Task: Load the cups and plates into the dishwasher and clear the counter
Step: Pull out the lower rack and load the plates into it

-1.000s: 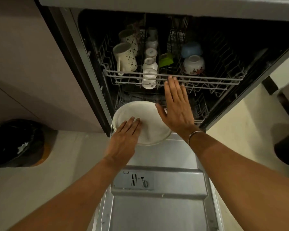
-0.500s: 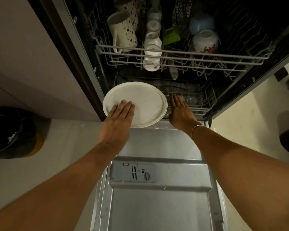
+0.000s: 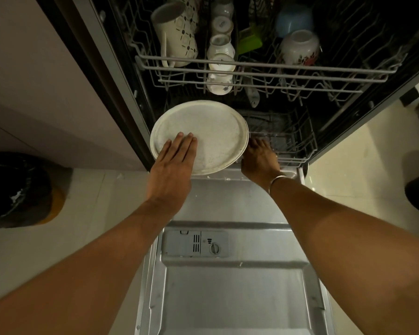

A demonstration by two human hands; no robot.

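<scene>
The left hand [image 3: 173, 163] lies flat, fingers spread, on the plate [image 3: 213, 131]; the thumb probably hooks its hidden near rim. The plate looks stiff, breakable, likely slick, so grip the rim. The right hand [image 3: 260, 158], just right of it, curls onto the lower rack [image 3: 298, 151].

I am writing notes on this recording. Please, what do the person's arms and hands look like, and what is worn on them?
Both forearms are bare, with no sleeves in view. The left hand wears nothing: no glove, ring or watch shows. The right hand is also ungloved; a thin plain silver metal bangle circles its wrist.
</scene>
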